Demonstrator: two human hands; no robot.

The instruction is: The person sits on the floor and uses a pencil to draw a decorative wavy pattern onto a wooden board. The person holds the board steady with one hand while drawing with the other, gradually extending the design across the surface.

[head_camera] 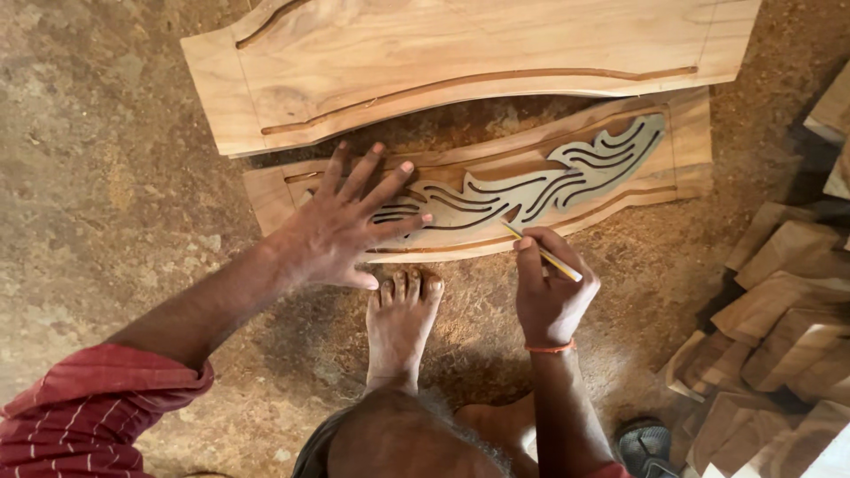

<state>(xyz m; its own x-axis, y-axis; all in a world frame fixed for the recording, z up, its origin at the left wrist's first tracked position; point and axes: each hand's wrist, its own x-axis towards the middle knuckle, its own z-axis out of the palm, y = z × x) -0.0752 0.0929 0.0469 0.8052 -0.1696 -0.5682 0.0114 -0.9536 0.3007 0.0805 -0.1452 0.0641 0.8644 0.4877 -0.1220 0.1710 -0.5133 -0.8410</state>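
Note:
A curved wooden board (682, 146) lies on the sawdust floor with a pale leaf-shaped stencil (567, 173) laid on top. My left hand (350, 226) is spread flat, fingers apart, pressing the stencil's left end onto the board. My right hand (549, 288) grips a yellow pencil (542, 253) whose tip touches the stencil's lower edge near the middle. My bare foot (400, 319) rests against the board's near edge, between the two hands.
A second, larger curved board (460, 62) with grooved lines lies just beyond the first. A heap of small wooden offcuts (779, 319) fills the right side. Sawdust-covered ground (106, 177) spreads to the left. A dark sandal (646, 447) sits at the bottom right.

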